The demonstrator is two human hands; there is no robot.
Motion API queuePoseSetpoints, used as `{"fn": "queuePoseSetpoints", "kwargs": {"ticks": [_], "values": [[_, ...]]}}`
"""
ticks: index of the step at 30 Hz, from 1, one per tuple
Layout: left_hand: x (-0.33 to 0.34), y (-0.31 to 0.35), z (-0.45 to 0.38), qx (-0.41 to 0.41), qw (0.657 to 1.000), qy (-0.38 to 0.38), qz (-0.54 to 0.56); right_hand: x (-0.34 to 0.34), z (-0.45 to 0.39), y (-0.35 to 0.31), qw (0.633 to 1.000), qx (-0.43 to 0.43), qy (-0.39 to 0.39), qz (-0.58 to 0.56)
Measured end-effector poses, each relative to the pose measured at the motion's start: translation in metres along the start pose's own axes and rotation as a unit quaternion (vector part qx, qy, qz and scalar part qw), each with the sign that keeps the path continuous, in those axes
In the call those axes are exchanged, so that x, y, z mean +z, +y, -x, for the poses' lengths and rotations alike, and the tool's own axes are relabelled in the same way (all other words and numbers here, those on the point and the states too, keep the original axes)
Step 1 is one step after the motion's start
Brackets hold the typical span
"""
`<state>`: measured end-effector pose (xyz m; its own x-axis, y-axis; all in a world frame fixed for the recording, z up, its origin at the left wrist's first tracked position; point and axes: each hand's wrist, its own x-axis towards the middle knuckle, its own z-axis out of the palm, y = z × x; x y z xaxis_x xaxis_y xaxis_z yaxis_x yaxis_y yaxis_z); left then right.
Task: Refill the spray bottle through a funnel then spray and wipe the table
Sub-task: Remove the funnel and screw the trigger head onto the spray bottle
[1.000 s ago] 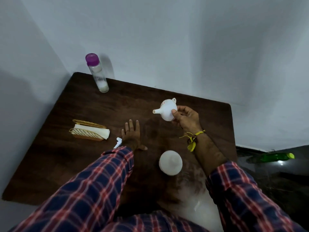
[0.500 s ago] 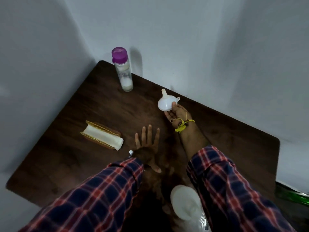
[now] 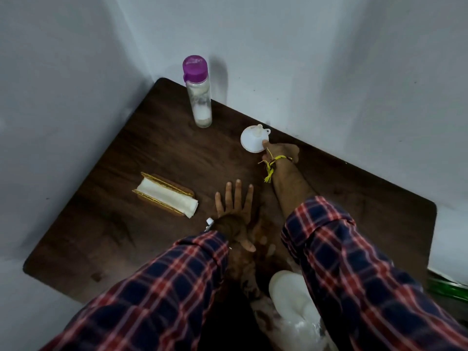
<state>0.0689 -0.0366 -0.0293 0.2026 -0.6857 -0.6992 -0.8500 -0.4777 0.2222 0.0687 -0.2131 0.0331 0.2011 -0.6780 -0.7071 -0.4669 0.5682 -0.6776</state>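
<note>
My right hand [image 3: 279,153] holds the white funnel [image 3: 254,141], thumb pressed on its wide cone, near the table's far edge by the wall. The funnel sits mouth-down on the dark wooden table [image 3: 106,224] with its spout pointing up. My right arm reaches forward, plaid sleeve pushed up, a yellow thread tied at the wrist. My left hand [image 3: 235,211] lies flat on the table, fingers straight and spread, gripping nothing. A clear bottle with a purple cap [image 3: 198,92] stands upright at the far corner, with a little white content at the bottom. A folded white cloth in a golden holder [image 3: 166,197] lies left of my left hand. A white rounded container [image 3: 288,292] stands near me, partly hidden by my right sleeve.
</note>
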Motion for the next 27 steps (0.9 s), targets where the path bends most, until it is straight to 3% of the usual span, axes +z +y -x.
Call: {"fn": "queuePoseSetpoints", "kwargs": {"ticks": [2,7,11,13,18,23,27], "values": [[-0.002,0.001,0.002,-0.002,1.0,0.0,-0.008,-0.006,0.002,0.01,1.0,-0.024,-0.004,0.02],[-0.006,0.003,0.007,-0.008,1.0,0.015,-0.008,-0.029,0.043,0.047,0.992,-0.051,0.114,0.02],[-0.01,0.003,0.016,0.0,0.999,0.04,0.012,-0.038,0.089,0.092,0.991,-0.047,0.11,0.061],[-0.021,-0.002,0.024,0.011,0.995,0.058,0.076,-0.034,0.116,0.103,0.989,-0.05,0.112,0.083],[-0.025,-0.041,0.076,0.013,0.956,0.185,0.228,-0.01,0.158,0.127,0.984,-0.058,0.104,0.131],[0.005,-0.082,0.128,-0.023,0.922,0.249,0.295,0.012,0.178,0.144,0.984,-0.067,0.072,0.147],[0.021,-0.106,0.152,-0.044,0.905,0.266,0.33,0.023,0.185,0.157,0.976,-0.073,0.101,0.176]]}}
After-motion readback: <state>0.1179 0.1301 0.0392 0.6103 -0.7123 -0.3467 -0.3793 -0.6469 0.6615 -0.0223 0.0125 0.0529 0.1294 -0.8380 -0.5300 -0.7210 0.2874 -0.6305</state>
